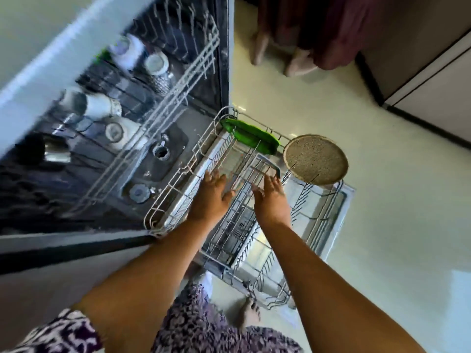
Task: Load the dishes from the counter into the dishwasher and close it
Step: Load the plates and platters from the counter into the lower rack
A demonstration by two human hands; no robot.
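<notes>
The dishwasher stands open, its lower rack point(178, 189) pulled out over the lowered door point(341, 207). A green plate point(251, 136) stands on edge at the rack's far end, and beside it a speckled beige plate point(316, 159) leans in the tines. My left hand point(212, 193) and my right hand point(271, 196) hover side by side over the middle of the rack, fingers spread, holding nothing. The right fingertips are at a grey wire basket frame point(267, 165). In the upper rack point(142, 103) lie several white cups and glasses, blurred.
Another person's feet point(280, 57) and a dark red skirt are on the pale floor beyond the dishwasher. A cabinet with a dark plinth point(420, 118) runs along the right. My own foot point(251, 312) is by the door's near corner.
</notes>
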